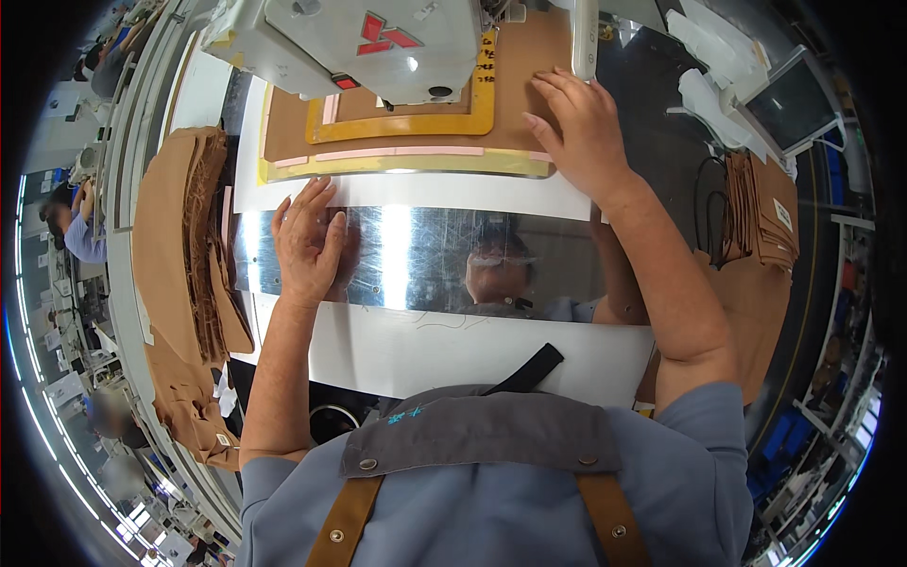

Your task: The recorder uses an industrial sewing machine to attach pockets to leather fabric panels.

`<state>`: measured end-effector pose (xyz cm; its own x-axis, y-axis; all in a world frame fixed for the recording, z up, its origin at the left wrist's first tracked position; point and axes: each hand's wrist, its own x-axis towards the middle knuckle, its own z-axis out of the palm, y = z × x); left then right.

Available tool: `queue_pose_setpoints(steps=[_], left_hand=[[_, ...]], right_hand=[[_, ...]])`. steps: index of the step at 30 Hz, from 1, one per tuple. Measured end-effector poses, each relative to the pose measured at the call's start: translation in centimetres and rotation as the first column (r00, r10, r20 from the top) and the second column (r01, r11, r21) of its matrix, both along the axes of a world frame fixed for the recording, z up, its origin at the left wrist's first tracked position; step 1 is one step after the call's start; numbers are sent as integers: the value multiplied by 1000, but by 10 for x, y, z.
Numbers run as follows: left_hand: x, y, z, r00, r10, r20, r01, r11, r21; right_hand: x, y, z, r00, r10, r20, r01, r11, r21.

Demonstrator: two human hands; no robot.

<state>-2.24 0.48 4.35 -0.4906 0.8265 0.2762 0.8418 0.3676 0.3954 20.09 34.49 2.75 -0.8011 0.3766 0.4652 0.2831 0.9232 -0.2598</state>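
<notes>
My left hand [307,248] is open, fingers spread and thumb apart. Its fingertips reach the white sheet near the front edge of a yellow-edged template [406,164], and its palm is over a shiny metal plate [435,260]. My right hand [588,137], also open, lies at the template's right side with fingers pointing away from me. Brown fabric [531,104] spreads inside the template, its right part next to those fingers. A yellow inner frame [402,128] sits on the fabric, partly hidden under the pale machine head [378,42].
Stacked brown fabric pieces [175,241] stand on the left; more folded brown pieces [756,213] lie on the right. A screen [789,102] is at the far right. White sheeting [425,354] lies nearer me, with loose threads at the plate's edge. An upright white bar [585,42] rises beyond my right hand.
</notes>
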Motion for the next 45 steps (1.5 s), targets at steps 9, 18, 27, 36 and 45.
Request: queue_pose_setpoints(steps=[9, 18, 27, 36, 45], left_hand=[[-4, 25, 1, 999, -25, -46, 26, 1000, 5], [-11, 72, -12, 995, -47, -93, 49, 999, 18], [-27, 94, -28, 985, -31, -170, 24, 999, -43], [-31, 108, -9, 984, -44, -174, 15, 987, -162], [-44, 120, 1, 998, -52, -37, 50, 998, -44]], right_hand=[[58, 40, -10, 942, -325, 86, 316, 943, 108], [99, 44, -4, 810, -534, 243, 498, 844, 198], [94, 36, -12, 853, -489, 184, 476, 872, 113], [75, 24, 7, 853, -503, 142, 507, 862, 9], [78, 23, -2, 850, -521, 78, 524, 824, -216]])
